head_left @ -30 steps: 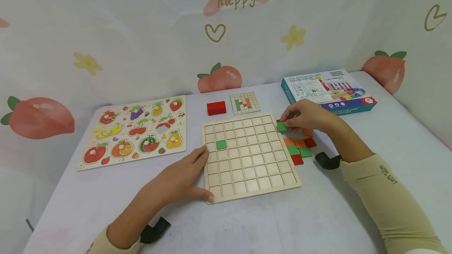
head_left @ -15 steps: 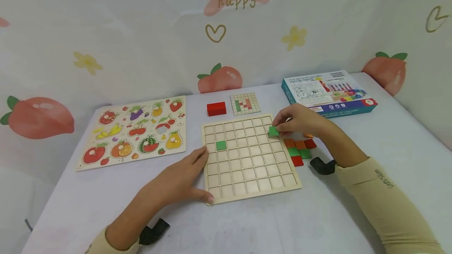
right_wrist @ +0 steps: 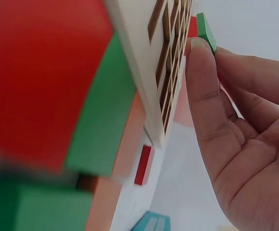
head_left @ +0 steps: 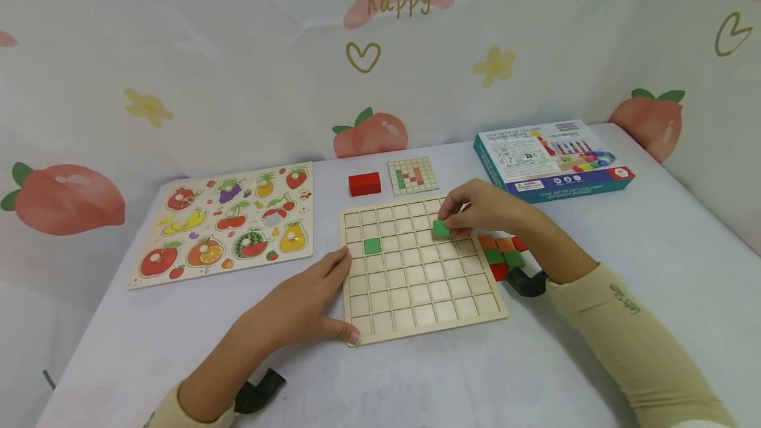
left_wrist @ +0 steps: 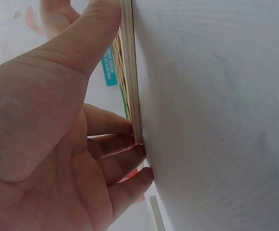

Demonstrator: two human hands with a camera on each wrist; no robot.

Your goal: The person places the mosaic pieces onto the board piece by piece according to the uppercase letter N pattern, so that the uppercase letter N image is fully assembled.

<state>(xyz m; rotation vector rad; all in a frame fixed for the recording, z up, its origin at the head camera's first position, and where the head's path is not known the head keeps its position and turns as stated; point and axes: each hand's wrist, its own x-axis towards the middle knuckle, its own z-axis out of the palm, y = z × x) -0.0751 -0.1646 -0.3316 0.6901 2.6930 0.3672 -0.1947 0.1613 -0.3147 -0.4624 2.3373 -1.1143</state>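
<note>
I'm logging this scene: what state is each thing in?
Grid board: flat, one green tile inset
Held green tile: pinched in right hand, off the board
Loose tiles: lying beside the board
Pattern card: flat, pattern up
Fruit puzzle: flat, pictures up
Box: closed
Red block: resting untouched

Near side of grid board (head_left: pixel 423 293): white tabletop (head_left: pixel 416 388) wide open, easy way in. L edge blocked by L hand (head_left: pixel 309 296) lying along it; past that, a free lane btwn board & fruit puzzle (head_left: pixel 228 223). Far side tight: red block (head_left: pixel 364 184) & pattern card (head_left: pixel 413 175) sit just beyond the edge, w/ a narrow slot btwn them. R edge obstructed by tile pile (head_left: pixel 505 245), R forearm (head_left: pixel 561 253) crossing above; box (head_left: pixel 553 158) stands farther back on that side. Over board, R hand (head_left: pixel 487 207) w/ held green tile (head_left: pixel 440 230) takes the far R area; the near half's open from above.
</note>
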